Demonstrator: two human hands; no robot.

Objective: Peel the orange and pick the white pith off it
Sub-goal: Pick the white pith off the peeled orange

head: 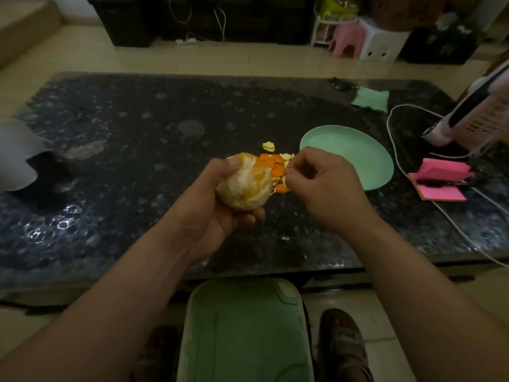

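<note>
My left hand (pixel 213 213) grips a peeled orange (pixel 245 183), held above the dark table; pale pith streaks still cover much of its flesh. My right hand (pixel 325 183) hovers just right of the fruit, thumb and forefinger pinched together on a small pale scrap of pith (pixel 286 176). Behind both hands a pile of orange peel pieces (pixel 276 168) lies on the table, with one yellowish piece (pixel 268 146) a little farther back.
A mint green plate (pixel 366 158) sits right of the peels on the dark speckled table (pixel 124 150). A white cable (pixel 396 161), pink paper pads (pixel 440 180) and an appliance (pixel 473 114) crowd the right side. A green stool (pixel 242 329) stands below the near edge.
</note>
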